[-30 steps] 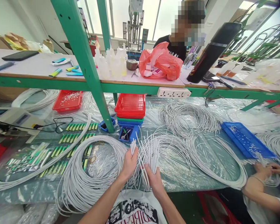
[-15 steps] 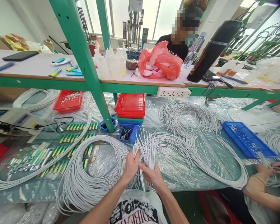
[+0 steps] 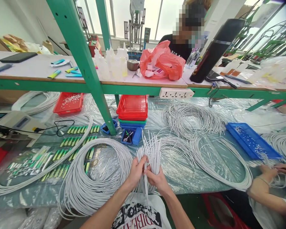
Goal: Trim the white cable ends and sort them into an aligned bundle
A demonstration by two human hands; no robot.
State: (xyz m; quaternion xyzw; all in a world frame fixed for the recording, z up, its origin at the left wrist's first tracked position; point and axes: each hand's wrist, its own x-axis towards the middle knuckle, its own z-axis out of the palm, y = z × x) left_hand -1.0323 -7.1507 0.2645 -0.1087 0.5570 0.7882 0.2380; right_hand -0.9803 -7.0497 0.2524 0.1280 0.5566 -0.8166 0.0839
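Observation:
Close to my body, my right hand point(image 3: 156, 179) is closed around a thick bundle of white cables point(image 3: 153, 151), whose cut ends fan upward. My left hand point(image 3: 136, 170) grips a smaller bunch of white cables point(image 3: 140, 153) right beside it. The thumbs and fingertips of both hands almost meet between the two bunches, where a few single strands hang down. To the left lies a large coil of white cable point(image 3: 78, 181), reaching under my left forearm. Another loose coil point(image 3: 176, 148) spreads out just right of the bundle.
Stacked red trays point(image 3: 132, 106) and a small blue bin point(image 3: 131, 136) stand ahead. A green post point(image 3: 92, 76) rises from the table to a shelf point(image 3: 133, 83). A blue tray point(image 3: 252, 140) with white bits lies right, near a co-worker's hands point(image 3: 274, 171). Battery-like green cells point(image 3: 62, 154) lie left.
My left hand has turned and lowered slightly, its fingers now nearer the right hand's bundle. The right hand stays nearly in place. The whole view has shifted a little.

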